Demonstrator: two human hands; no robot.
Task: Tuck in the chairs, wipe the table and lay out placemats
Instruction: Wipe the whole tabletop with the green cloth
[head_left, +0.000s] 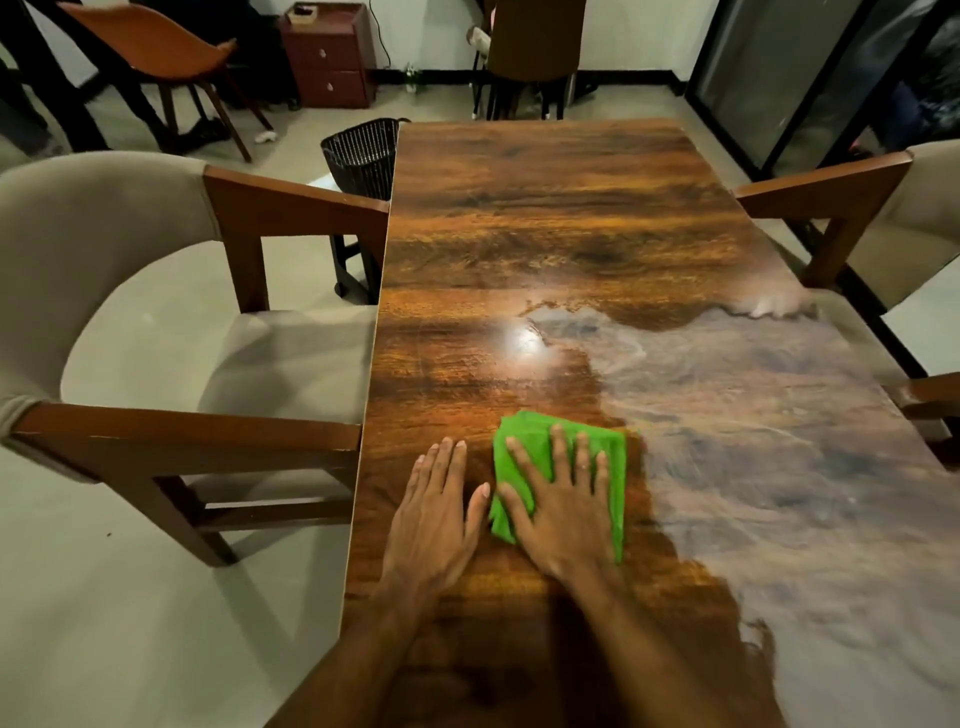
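R hand, open & flat, presses cloth onto table near end to wipe; L hand flat alongside, we reckon for balance.

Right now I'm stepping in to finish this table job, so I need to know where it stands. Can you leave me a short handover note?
Left hand: open, flat on the bare table just left of the cloth.
Right hand: open, pressing flat on the folded green cloth near the front edge.
Done: the left chair and right chair stand close against the table's long edges. The wood left of the cloth looks glossy.
Left: a cloudy film covers the near right part, so wipe that. No placemats are in view; lay them afterward.
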